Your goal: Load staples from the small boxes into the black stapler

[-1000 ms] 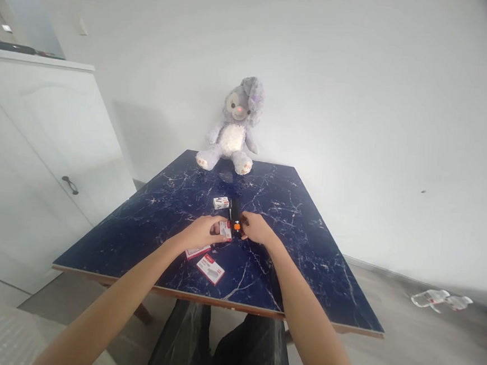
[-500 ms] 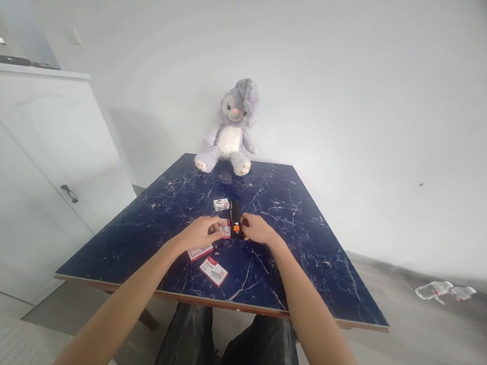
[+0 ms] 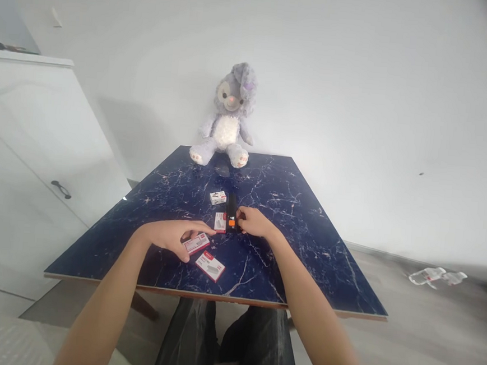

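Note:
My left hand (image 3: 172, 236) is curved over a small white-and-red staple box (image 3: 196, 243), its thumb at the near end and its fingers along the far edge. A second staple box (image 3: 210, 266) lies flat just to the right and nearer to me. Farther off, a third staple box (image 3: 220, 222) lies against the left side of a black stapler (image 3: 232, 210) with an orange part. Curled fingers of my right hand (image 3: 252, 222) grip the stapler's right edge; the fingertips are partly hidden. A small white box with black marks (image 3: 217, 198) stands left of the stapler's far end.
A grey plush rabbit (image 3: 228, 116) sits at the back of the blue marbled table (image 3: 294, 226), against the wall. A white cabinet (image 3: 31, 149) stands on the left. Clear plastic bottles (image 3: 430, 276) lie on the floor at the right.
My left hand has left the box beside the stapler and moved left and nearer to me, onto another staple box. My right hand stays at the stapler. The view has shifted slightly.

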Demonstrator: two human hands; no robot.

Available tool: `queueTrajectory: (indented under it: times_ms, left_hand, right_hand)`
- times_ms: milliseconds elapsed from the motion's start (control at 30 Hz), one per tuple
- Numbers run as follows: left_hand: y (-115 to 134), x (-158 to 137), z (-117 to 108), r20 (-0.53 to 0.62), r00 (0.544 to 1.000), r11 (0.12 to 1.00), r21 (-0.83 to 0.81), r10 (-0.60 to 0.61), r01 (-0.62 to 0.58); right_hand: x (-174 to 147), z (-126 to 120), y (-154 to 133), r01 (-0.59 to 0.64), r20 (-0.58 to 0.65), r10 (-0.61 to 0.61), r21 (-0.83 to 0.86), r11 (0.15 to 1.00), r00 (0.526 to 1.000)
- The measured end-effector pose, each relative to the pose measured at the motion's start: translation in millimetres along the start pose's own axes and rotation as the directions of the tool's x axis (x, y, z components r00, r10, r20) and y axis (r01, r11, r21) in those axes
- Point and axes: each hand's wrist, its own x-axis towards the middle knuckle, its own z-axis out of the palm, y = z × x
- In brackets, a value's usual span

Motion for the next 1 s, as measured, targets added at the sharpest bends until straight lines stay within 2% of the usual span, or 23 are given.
queueTrajectory:
  times_ms: [133, 267, 400, 467, 567, 633, 700, 733, 767, 867, 1000]
  left_hand:
    - [-5.8, 9.5, 5.5, -0.095, 0.992, 0.996, 0.031, -0.079, 0.082]
    - [-14.3, 18.1, 8.0, -0.263, 0.945, 0.979, 0.006, -0.195, 0.204]
    - [-20.2, 16.2, 5.8, -0.214, 0.955, 0.978, -0.013, -0.207, 0.209]
    - [-20.4, 16.5, 6.2, -0.232, 0.945, 0.972, -0.010, -0.229, 0.233]
    - [-17.9, 24.2, 11.0, -0.439, 0.881, 0.976, 0.032, -0.178, 0.213]
    - [-15.7, 34.5, 17.5, -0.598, 0.796, 0.980, 0.085, -0.094, 0.180]
    - [-14.1, 46.8, 25.9, -0.683, 0.730, 0.976, 0.140, -0.025, 0.164]
    - [-13.7, 52.7, 30.3, -0.689, 0.725, 0.974, 0.167, 0.003, 0.155]
    - [-13.5, 57.8, 34.3, -0.673, 0.739, 0.972, 0.193, 0.029, 0.138]
    - [-14.3, 65.7, 41.8, -0.582, 0.807, 0.967, 0.247, 0.095, 0.064]
    - [-16.8, 62.1, 40.8, -0.560, 0.827, 0.977, 0.204, 0.061, 0.066]
  right_hand:
    - [0.4, -1.0, -0.3, -0.020, 0.006, 0.020, 0.012, 1.000, 1.000]
    - [0.5, -2.0, 0.1, -0.018, 0.013, 0.018, 0.028, 0.999, 1.000]
    - [1.7, -0.7, 3.1, 0.026, 0.001, -0.026, -0.007, 1.000, 1.000]
    - [2.5, 0.6, 4.7, 0.045, -0.001, -0.045, -0.027, 0.999, 0.999]
    - [3.1, 2.1, 4.9, 0.042, -0.008, -0.042, -0.062, 0.997, 0.999]
    - [2.8, 2.5, 3.5, 0.029, -0.008, -0.030, -0.078, 0.997, 1.000]
    - [2.4, 2.7, 1.9, 0.031, -0.013, -0.032, -0.090, 0.995, 0.999]
    - [2.2, 2.7, 1.3, 0.037, -0.021, -0.039, -0.098, 0.995, 0.999]
    - [2.1, 2.8, 0.8, 0.045, -0.032, -0.049, -0.105, 0.993, 0.998]
    - [2.2, 3.0, 0.4, 0.067, -0.056, -0.074, -0.116, 0.991, 0.996]
    - [2.0, 3.1, 0.0, 0.068, -0.052, -0.075, -0.121, 0.990, 0.996]
